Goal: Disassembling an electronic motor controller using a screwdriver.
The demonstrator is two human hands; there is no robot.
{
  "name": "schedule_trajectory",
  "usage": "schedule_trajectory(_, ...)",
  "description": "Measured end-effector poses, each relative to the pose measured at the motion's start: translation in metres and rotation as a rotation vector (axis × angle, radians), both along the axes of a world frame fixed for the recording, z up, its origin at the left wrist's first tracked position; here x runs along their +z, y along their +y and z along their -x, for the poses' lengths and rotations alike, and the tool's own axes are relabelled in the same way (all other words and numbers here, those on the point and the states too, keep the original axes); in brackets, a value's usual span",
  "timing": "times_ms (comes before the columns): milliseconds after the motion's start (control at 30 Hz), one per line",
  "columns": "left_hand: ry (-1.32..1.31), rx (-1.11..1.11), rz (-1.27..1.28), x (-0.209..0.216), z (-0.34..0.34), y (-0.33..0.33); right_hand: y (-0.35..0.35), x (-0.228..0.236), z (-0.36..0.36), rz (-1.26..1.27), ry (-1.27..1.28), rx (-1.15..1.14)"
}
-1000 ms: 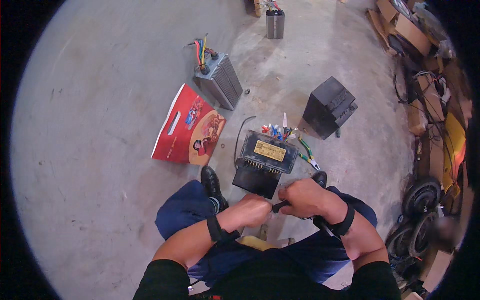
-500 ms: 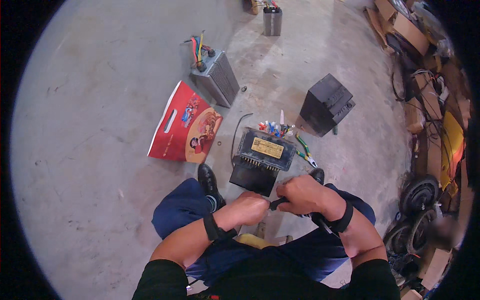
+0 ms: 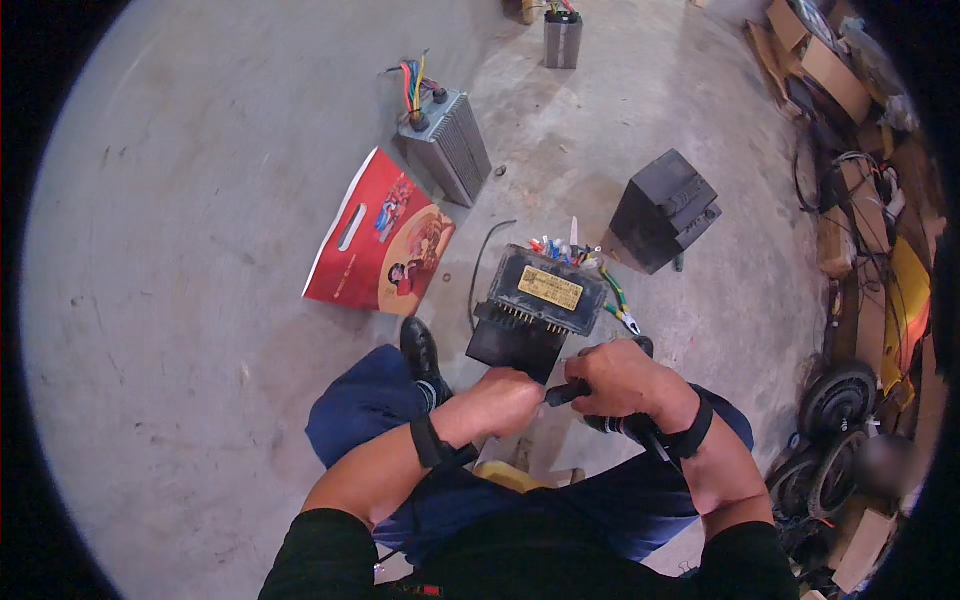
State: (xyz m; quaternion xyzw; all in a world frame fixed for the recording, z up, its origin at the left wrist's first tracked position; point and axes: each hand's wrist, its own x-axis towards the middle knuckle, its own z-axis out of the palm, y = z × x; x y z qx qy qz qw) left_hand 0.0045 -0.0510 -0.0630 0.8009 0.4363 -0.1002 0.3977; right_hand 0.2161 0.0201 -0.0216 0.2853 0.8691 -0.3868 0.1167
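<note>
In front of me on the floor is a dark casing [image 3: 520,275] with a yellow label, a row of brass-coloured pins and a black boxy part [image 3: 505,345] at its near side. My left hand [image 3: 505,403] is curled closed right by that part's near edge; its fingertips are hidden from view. Just to its right, my right hand [image 3: 622,380] is closed round a short dark stick-like piece [image 3: 568,393], whose end points at my left hand. Small coloured wire connectors [image 3: 560,250] stick out beyond the casing's far edge. Green-and-yellow pliers [image 3: 620,308] lie to its right.
A red carton [image 3: 370,250] and a finned grey metal unit [image 3: 450,150] with coloured wires are on the left. A black block [image 3: 665,212] stands at right, and a smaller grey unit [image 3: 562,42] far off. Cardboard and wheels [image 3: 840,393] pile along the right.
My hands have moved slightly apart, showing more of the dark stick-like piece in my right hand. The whole view has shifted a little, with the floor things appearing further right.
</note>
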Motion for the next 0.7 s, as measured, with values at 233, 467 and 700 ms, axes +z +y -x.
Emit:
schedule_trajectory(233,-0.001,-0.018,0.011,0.002,-0.001,0.000,0.002,0.002,-0.005,-0.014,-0.003,-0.009)
schedule_trajectory(467,-0.112,0.025,-0.129,0.001,0.007,-0.007,0.036,0.036,-0.052,-0.144,-0.092,-0.151)
schedule_trajectory(700,-0.236,-0.089,-0.127,0.015,0.000,-0.013,0.081,0.043,-0.080,-0.404,-0.170,-0.730)
